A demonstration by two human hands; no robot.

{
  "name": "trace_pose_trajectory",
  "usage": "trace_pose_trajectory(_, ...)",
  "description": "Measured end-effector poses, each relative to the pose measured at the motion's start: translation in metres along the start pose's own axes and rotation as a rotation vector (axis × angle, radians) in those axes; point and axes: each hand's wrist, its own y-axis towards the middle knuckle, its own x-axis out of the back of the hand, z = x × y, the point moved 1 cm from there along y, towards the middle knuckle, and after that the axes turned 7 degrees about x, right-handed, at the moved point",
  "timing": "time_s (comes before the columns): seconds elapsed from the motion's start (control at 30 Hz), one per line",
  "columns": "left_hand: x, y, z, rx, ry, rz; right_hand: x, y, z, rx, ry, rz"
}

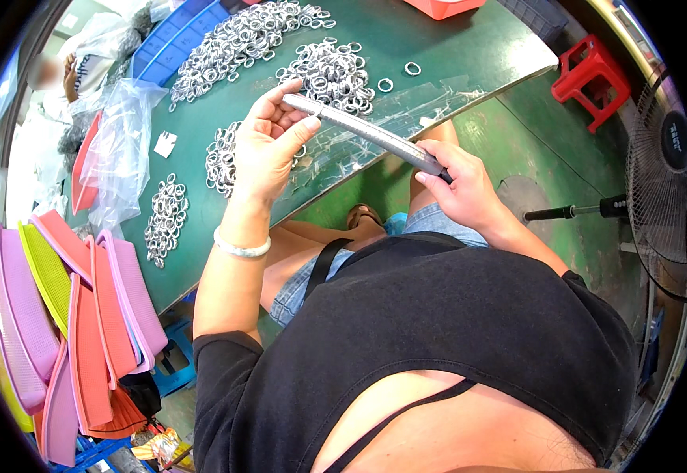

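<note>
A grey metal ring mandrel [375, 139] slants across in front of me above the table edge, its dark handle at the right end. My right hand [462, 183] is closed round that handle end. Thumb and fingers of my left hand [271, 142] are curled at the other end; whether a ring sits between them there is too small to tell. Just beyond the mandrel lies a heap of silver-coloured rings [336, 72], and another heap of rings [220, 162] is partly hidden behind my left hand.
The green table [485, 49] carries a large ring pile [249, 35], a small ring pile [168, 219], a blue crate [174, 43] and a clear plastic bag [123, 150]. Coloured trays [95, 331] are stacked at left. At right stand a red stool [592, 79] and a fan [659, 173].
</note>
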Motion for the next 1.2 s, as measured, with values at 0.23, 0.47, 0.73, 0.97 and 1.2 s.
trace_pose_trajectory(0.23, -0.009, -0.005, 0.009, 0.047, -0.084, 0.067, 0.000, 0.002, 0.005, 0.003, 0.027, -0.007)
trace_pose_trajectory(0.47, -0.013, -0.008, 0.022, 0.108, -0.165, 0.095, -0.002, 0.005, 0.005, 0.051, -0.024, 0.001)
trace_pose_trajectory(0.73, -0.006, -0.011, 0.026, 0.180, -0.218, 0.128, -0.001, 0.006, 0.010, 0.032, -0.005, 0.013)
trace_pose_trajectory(0.97, -0.007, -0.012, 0.026, 0.186, -0.205, 0.129, -0.002, 0.006, 0.011, 0.033, -0.014, 0.014)
trace_pose_trajectory(1.2, -0.008, -0.013, 0.022, 0.205, -0.132, 0.142, -0.001, 0.005, 0.010, 0.045, -0.035, 0.015)
